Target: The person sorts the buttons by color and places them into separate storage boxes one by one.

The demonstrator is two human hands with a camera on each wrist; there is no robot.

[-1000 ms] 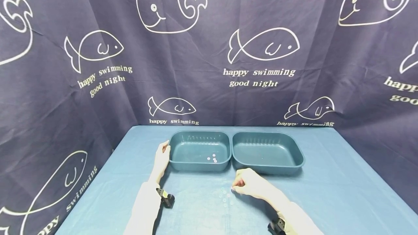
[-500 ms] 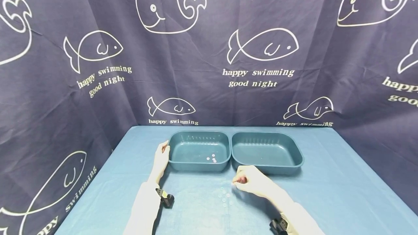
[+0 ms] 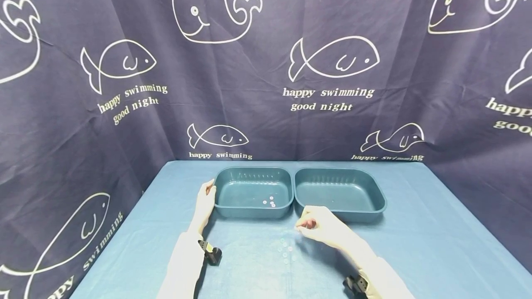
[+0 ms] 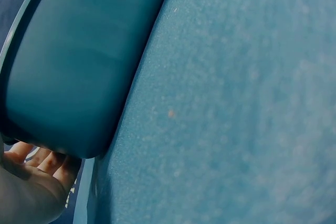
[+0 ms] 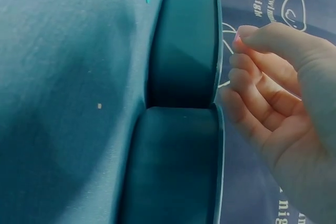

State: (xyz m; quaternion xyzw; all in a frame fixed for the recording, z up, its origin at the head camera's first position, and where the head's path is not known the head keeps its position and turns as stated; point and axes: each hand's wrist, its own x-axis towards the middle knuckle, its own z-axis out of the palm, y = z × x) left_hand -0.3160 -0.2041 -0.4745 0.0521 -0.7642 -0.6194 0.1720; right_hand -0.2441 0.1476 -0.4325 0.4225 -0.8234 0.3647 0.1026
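Note:
My left hand (image 3: 205, 202) rests against the left end of the left teal bin (image 3: 253, 212), its fingers (image 4: 50, 161) touching the outer wall. Several small pink discs, like buttons, lie in that bin's front right part, one being a pink disc (image 3: 271, 198). My right hand (image 3: 322, 227) is raised off the table, in front of the right teal bin (image 3: 361, 216). Between its thumb and forefinger it pinches a small pink button-like disc (image 5: 237, 37), mostly covered by the fingertips. Several small pale and pink discs (image 3: 290, 248) lie on the table below and left of this hand.
Both bins stand side by side, their ends meeting at mid-table. No discs show in the right bin. A blue cloth covers the table (image 3: 245, 262). Behind it hangs a dark curtain (image 3: 266, 68) with white whale and fish drawings.
My right hand has lifted from the discs on the table and moved slightly away from me, toward the bins, with a disc pinched in it. My left hand has stayed at the left bin.

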